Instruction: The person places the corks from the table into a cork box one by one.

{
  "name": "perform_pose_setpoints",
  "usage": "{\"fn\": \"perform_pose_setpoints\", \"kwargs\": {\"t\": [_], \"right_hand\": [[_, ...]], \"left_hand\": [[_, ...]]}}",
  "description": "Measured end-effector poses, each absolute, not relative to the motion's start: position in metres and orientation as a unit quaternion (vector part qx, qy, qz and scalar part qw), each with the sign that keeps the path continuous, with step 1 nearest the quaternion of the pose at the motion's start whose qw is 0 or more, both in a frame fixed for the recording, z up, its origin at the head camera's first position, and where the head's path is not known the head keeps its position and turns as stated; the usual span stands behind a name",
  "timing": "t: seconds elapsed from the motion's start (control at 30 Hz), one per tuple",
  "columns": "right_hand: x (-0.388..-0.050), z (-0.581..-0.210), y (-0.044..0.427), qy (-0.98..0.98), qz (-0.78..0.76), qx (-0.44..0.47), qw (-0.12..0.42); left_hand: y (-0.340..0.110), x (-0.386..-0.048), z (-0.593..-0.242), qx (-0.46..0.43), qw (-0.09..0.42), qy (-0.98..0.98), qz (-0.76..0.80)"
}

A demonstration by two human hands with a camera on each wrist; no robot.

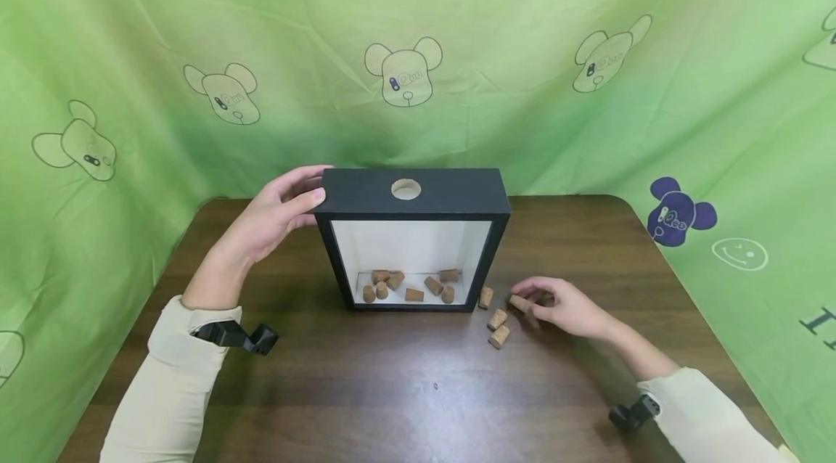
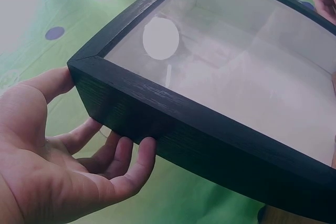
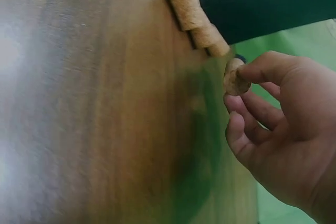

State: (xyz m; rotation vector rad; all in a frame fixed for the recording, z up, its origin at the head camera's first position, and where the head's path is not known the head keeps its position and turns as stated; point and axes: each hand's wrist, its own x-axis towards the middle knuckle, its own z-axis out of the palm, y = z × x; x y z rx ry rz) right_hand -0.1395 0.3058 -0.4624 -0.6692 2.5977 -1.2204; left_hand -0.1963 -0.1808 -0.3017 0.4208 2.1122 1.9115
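Head: left hand (image 1: 277, 210) grips upper left corner of black box (image 1: 457, 191), round hole (image 1: 406, 189) in its top, inner corks (image 1: 414, 294) lying inside. Right hand (image 1: 570, 309) pinches one cork (image 1: 519, 303) right of box; three loose corks (image 1: 498, 319) on table (image 1: 392, 405) near box.

Left wrist: thumb and fingers hold box edge.

Right wrist: fingers narrow, pinching held cork near loose corks.

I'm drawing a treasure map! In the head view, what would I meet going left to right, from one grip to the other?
Left grip → black box with corks inside → three loose corks → right grip, pinching another cork.
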Motion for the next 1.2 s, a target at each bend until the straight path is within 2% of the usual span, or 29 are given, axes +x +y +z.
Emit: {"fn": "perform_pose_setpoints", "kwargs": {"t": [0.33,0.7,1.2], "right_hand": [[-0.144,-0.439,0.317,0.858,-0.457,-0.205,0.116],[-0.150,-0.413,0.322,0.850,-0.477,-0.210,0.081],[-0.160,-0.344,0.326,0.856,-0.470,-0.209,0.054]], "left_hand": [[-0.181,-0.197,-0.302,0.147,0.130,0.725,0.660],[-0.181,-0.196,-0.302,0.147,0.131,0.723,0.662],[-0.180,-0.197,-0.301,0.149,0.131,0.722,0.663]]}}
